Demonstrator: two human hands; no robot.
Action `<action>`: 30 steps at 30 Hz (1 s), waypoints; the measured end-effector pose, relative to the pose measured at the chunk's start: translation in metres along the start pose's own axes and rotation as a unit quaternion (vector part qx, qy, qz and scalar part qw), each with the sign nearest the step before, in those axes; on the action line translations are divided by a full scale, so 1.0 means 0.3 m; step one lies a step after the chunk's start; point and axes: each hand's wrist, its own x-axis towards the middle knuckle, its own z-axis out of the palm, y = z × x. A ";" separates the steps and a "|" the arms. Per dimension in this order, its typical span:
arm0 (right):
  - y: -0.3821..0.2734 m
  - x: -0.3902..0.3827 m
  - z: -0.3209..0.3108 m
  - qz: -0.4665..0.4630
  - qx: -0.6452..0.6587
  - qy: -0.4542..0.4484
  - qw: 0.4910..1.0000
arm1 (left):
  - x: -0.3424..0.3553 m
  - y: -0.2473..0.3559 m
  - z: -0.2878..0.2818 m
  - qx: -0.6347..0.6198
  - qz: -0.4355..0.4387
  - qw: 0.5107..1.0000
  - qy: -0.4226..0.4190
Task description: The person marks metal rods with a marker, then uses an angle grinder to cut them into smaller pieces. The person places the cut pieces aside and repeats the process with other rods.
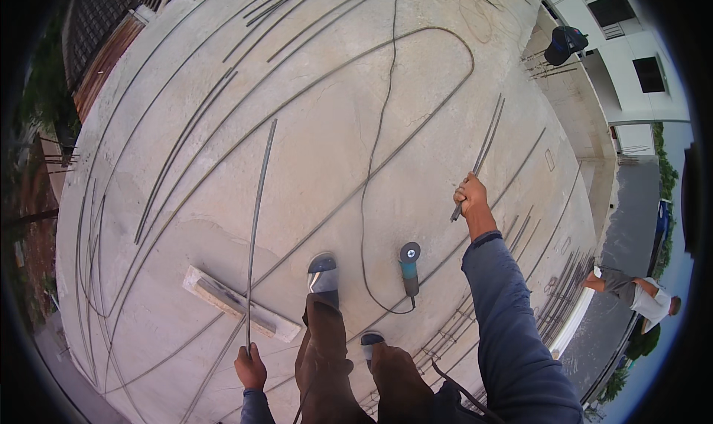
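One long bar (pixel 259 201) runs out ahead of the clenched left hand (pixel 251 368) — right hand (pixel 471 193) wrapped round a shorter rod bunch (pixel 488 136), leaning roughly parallel.

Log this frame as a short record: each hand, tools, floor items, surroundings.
Left hand: closed around the lower end of a long, thin, grey metal rod; hand at the lower edge
Right hand: fist around a small bundle of straight grey metal rods
Tool: teal-and-black angle grinder, lying on the pale concrete floor
Beside left foot: pale, flat, rectangular board
Background: person in white top, far right
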 end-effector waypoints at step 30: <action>-0.087 -0.285 1.326 -0.212 -0.440 -0.084 0.868 | 1.580 1.351 -1.158 0.073 0.127 0.989 -0.007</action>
